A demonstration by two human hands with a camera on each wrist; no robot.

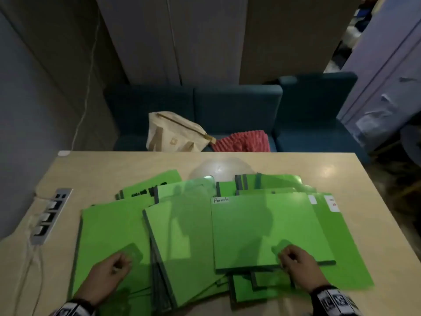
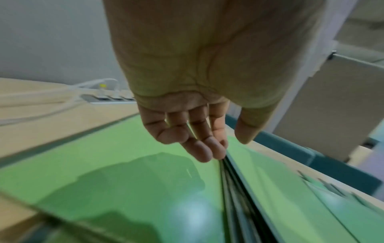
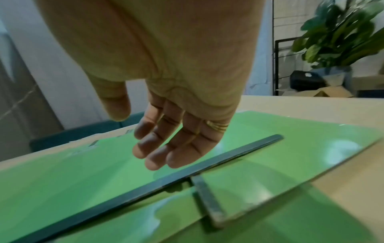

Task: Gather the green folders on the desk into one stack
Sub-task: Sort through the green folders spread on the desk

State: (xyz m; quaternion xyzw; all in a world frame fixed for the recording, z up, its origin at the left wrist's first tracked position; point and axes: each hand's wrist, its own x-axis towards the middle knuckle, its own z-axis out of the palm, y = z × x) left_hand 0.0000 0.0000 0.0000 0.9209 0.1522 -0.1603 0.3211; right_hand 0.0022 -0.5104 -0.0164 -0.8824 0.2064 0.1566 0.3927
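Note:
Several green folders with dark grey spines lie spread and overlapping across the desk [image 1: 118, 165]. The top right one, labelled "Permits" [image 1: 268, 229], has its spine [image 3: 145, 190] along the near edge. My right hand [image 1: 293, 261] hovers over that near edge, fingers [image 3: 158, 151] loosely bent and holding nothing. My left hand [image 1: 114, 270] hangs just above the big left folder [image 1: 107, 233], fingers [image 2: 199, 148] relaxed and empty, close to the edge of the middle folder [image 1: 182, 238]. More folders [image 1: 150, 188] fan out behind.
A power strip [image 1: 50, 215] with white cables sits in the desk's left side. Behind the desk stands a blue sofa [image 1: 237, 106] with a cream bag [image 1: 175, 133] and a red cushion [image 1: 243, 141]. A plant [image 3: 340, 32] stands off to the right.

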